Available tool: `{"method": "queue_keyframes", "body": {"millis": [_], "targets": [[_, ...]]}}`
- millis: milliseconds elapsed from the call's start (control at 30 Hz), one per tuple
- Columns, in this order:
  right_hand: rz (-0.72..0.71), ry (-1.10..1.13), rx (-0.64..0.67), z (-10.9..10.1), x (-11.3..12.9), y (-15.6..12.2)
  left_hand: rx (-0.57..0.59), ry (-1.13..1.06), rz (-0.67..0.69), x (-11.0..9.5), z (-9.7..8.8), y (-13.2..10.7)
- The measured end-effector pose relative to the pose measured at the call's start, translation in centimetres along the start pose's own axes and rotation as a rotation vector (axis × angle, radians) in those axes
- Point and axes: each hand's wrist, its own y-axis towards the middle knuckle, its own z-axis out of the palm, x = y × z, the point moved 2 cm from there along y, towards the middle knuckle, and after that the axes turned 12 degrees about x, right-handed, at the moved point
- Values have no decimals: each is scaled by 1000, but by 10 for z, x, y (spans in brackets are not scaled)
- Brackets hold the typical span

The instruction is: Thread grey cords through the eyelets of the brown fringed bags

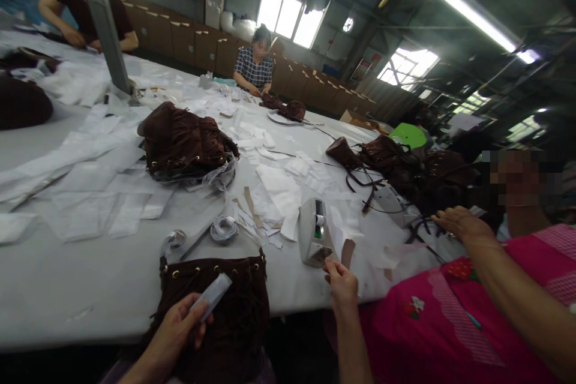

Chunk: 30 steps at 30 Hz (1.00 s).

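Observation:
My left hand [180, 324] grips a flat, whitish translucent strip [216, 295] between thumb and fingers. Under it, a dark brown fringed handbag [243, 306] with brass eyelets leans on the table's front edge. A tape dispenser [310, 231] stands to the right of the bag. At its near end my right hand [341, 281] is closed in a pinch; whatever is between those fingertips is too small to make out. Two wrapped, coiled pieces, one a pale coil [224, 229], lie just behind the bag's top.
White paper sheets [279, 189] and scraps cover much of the table [40, 294]. Another brown bag [189, 141] sits further back, and more brown bags [391, 159] pile up at right. A co-worker's hand [463, 225] reaches in close on the right. A metal post [108, 36] rises at left.

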Motion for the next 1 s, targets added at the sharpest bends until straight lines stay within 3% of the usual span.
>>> {"method": "queue_keyframes", "body": {"millis": [133, 300, 433, 533, 633, 733, 833, 1000], "targets": [[51, -124, -5, 10, -2, -4, -4, 0, 0, -3, 1, 1], [75, -242, -5, 7, 3, 1, -5, -16, 26, -2, -1, 0], [84, -255, 91, 20, 5, -27, -21, -11, 39, -8, 3, -1], [46, -164, 321, 51, 22, -72, -19, 24, 58, -15, 6, 1], [-14, 102, 789, 93, 57, -125, -17, 77, 82, -17, 6, 2], [-34, 203, 1023, 124, 89, -159, 1, 128, 107, -17, 6, 1], [-68, 144, 1059, 142, 102, -166, 23, 175, 131, -17, 6, -2], [-116, -70, 939, 157, 96, -161, 6, 297, 148, -19, 7, -6]]}}
